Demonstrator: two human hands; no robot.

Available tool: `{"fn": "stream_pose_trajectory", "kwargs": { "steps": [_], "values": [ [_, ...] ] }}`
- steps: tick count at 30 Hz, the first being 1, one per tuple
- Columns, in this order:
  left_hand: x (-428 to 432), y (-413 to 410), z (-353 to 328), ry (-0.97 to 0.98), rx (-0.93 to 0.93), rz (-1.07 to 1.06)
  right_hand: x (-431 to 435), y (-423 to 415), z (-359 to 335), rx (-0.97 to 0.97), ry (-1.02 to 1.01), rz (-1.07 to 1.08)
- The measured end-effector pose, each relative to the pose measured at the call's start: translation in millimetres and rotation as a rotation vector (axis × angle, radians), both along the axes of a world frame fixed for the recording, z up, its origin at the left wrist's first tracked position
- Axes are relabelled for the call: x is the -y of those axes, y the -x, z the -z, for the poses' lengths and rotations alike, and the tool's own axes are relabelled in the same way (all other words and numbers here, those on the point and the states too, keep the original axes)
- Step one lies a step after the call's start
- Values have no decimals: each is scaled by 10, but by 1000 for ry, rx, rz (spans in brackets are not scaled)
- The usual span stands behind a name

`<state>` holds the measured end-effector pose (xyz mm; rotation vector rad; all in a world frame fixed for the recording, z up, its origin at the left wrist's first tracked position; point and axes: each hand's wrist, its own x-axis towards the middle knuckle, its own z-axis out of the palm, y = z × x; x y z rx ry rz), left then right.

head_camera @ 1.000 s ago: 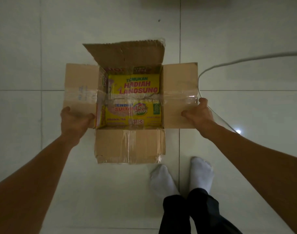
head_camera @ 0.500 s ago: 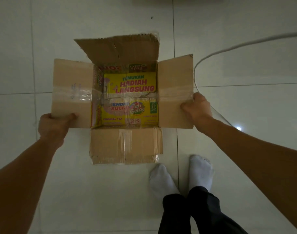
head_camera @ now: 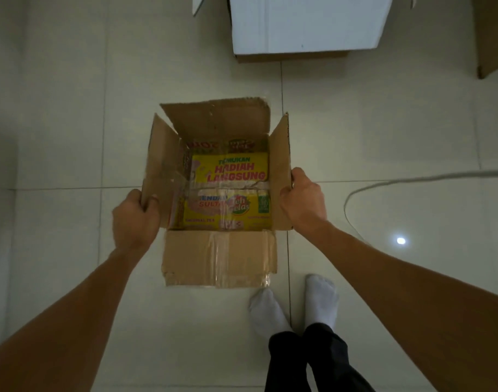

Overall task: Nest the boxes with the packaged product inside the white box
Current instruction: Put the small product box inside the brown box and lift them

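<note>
A brown cardboard box (head_camera: 219,256) stands open on the tiled floor, all flaps spread. Inside it sits a yellow packaged tea box (head_camera: 228,190) with red and green print. My left hand (head_camera: 134,219) grips the box's left side flap, which is tilted up. My right hand (head_camera: 301,202) grips the right side flap, also raised. The white box (head_camera: 304,24) stands farther away at the top edge, only its near wall and a flap showing.
A second brown cardboard piece (head_camera: 494,38) shows at the top right corner. A white cable (head_camera: 389,185) curves across the floor on the right. My feet in white socks (head_camera: 293,304) stand just behind the box, to the right.
Both side flaps have swung up from flat to nearly upright in my hands. The view has tilted forward, bringing the white box into sight.
</note>
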<state>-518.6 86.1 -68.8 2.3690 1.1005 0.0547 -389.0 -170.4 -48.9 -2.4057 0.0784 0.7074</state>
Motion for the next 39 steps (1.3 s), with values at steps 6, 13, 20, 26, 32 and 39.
{"fn": "stream_pose_trajectory", "kwargs": {
  "steps": [6, 13, 20, 26, 32, 39],
  "values": [
    [175, -444, -626, -27, 111, 124, 241, -281, -533, 88, 57, 39],
    [409, -1062, -1246, 7, 247, 196, 565, -864, -1111, 188, 92, 68],
    [663, -1881, -1803, 8, 326, 149, 860, -1694, -1660, 328, 110, 116],
    [737, -2802, -2140, 22, 418, 144, 1007, -2622, -1947, 376, 101, 197],
    [730, -3794, -2318, -9, 506, 151, 906, -3547, -2203, 403, 30, 219],
    [525, -4765, -2316, -24, 578, 138, 630, -4515, -2308, 483, -45, 175]
  ]
}}
